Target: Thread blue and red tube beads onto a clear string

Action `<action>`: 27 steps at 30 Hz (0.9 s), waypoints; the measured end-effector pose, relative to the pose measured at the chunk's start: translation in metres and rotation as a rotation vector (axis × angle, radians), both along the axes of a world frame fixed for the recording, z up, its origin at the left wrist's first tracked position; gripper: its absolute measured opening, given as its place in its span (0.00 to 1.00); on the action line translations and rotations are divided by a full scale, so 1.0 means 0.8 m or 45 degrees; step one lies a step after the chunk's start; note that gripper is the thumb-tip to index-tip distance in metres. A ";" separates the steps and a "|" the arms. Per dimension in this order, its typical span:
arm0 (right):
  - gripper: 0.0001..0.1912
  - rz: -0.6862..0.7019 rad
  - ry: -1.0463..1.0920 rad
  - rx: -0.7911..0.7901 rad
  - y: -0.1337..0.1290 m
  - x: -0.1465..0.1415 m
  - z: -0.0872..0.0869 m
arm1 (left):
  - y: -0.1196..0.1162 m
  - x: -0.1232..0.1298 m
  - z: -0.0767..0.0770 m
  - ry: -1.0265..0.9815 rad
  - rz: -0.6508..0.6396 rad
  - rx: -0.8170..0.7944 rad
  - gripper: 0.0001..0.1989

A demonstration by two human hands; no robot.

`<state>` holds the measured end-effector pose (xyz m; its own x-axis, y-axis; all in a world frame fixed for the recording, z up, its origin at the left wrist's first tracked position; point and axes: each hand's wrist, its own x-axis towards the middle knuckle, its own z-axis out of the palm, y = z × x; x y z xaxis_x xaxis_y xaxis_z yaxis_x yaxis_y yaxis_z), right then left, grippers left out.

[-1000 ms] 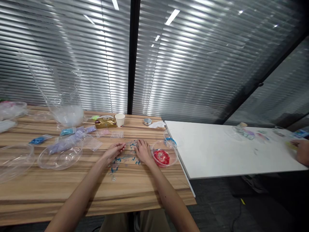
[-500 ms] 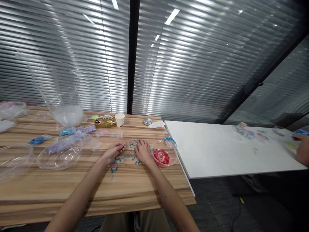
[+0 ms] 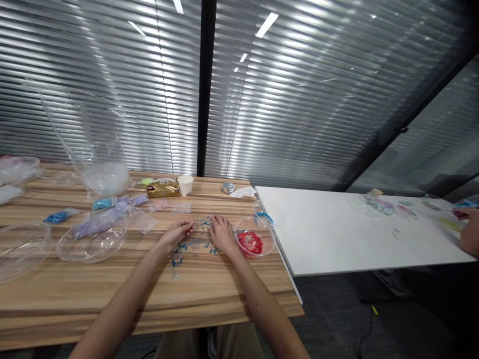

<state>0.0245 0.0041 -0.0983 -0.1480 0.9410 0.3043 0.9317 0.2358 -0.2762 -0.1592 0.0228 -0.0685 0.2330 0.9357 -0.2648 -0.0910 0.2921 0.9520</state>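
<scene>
My left hand (image 3: 177,234) is closed in a pinch at the left of a loose loop of small clear pieces with blue bits (image 3: 180,253) on the wooden table. What sits between its fingertips is too small to make out. My right hand (image 3: 221,233) rests on the right side of the same loop, palm down with the fingers stretched out. Just right of that hand stands a clear round bowl (image 3: 272,243) with a shiny red tangle (image 3: 250,242) in it. Behind the bowl lies a blue ring-shaped piece (image 3: 264,218).
Clear round containers (image 3: 67,255), bags of purple pieces (image 3: 90,227) and a blue bag (image 3: 60,216) lie to the left. A gold packet (image 3: 163,188), paper cup (image 3: 185,186) and tin (image 3: 228,188) stand behind. Another person's hand (image 3: 470,234) is over the white table (image 3: 322,239).
My hands hold almost the same places, with only a slight shift of the right fingers. The other person's hand at the far right has moved slightly.
</scene>
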 end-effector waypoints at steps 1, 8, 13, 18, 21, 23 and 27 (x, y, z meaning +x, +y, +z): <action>0.20 -0.001 -0.003 0.000 0.000 0.000 0.000 | 0.000 0.000 0.000 -0.013 0.003 0.000 0.16; 0.19 -0.005 -0.020 -0.002 0.001 0.000 -0.002 | -0.001 0.000 0.001 -0.078 -0.009 -0.011 0.17; 0.20 -0.005 -0.019 -0.013 0.001 0.000 0.000 | -0.001 0.000 0.001 -0.065 -0.003 -0.013 0.17; 0.20 -0.002 -0.020 -0.011 0.001 0.000 0.000 | -0.001 0.001 0.001 -0.048 0.002 0.000 0.17; 0.20 -0.003 -0.023 -0.003 0.000 0.000 0.001 | -0.002 0.002 0.001 -0.042 0.004 0.004 0.18; 0.20 -0.003 -0.025 -0.006 0.000 0.000 0.001 | -0.002 0.002 0.000 -0.039 0.003 0.005 0.18; 0.20 0.000 -0.028 -0.015 0.001 0.000 0.001 | -0.002 0.003 -0.001 -0.028 -0.003 0.011 0.18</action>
<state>0.0241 0.0045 -0.0979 -0.1545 0.9445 0.2899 0.9377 0.2326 -0.2580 -0.1571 0.0215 -0.0695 0.2408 0.9374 -0.2518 -0.1113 0.2844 0.9522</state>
